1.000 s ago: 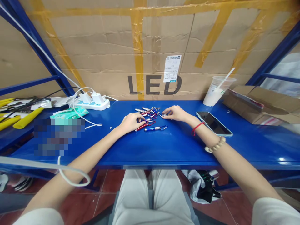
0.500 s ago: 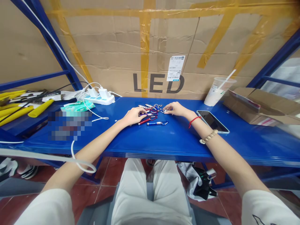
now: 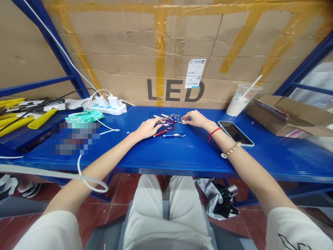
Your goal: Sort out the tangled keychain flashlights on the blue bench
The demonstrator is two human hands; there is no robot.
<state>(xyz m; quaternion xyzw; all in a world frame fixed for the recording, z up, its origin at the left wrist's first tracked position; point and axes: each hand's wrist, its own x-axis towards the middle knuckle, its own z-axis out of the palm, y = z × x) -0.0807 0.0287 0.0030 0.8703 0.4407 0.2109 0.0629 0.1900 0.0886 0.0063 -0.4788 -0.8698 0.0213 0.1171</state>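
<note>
Left hand (image 3: pixel 148 128) and right hand (image 3: pixel 195 119) barely shifted, red penlight (image 3: pixel 160 133) beside left's curled fingers, both grips unclear

Sits with legs (image 3: pixel 145 208) slightly parted, stretching both bare arms forward and inward. Extends the left arm (image 3: pixel 104 165) diagonally from the lower left, with a nearly straight left wrist (image 3: pixel 134 136), and rests the left hand (image 3: pixel 148 128) low, back upward, with bent fingers pointing right. Angles the right arm (image 3: pixel 256 175) in from the opposite side and holds the right hand (image 3: pixel 195 119) across from the left, curling its fingers and bringing thumb and forefinger close together.
</note>
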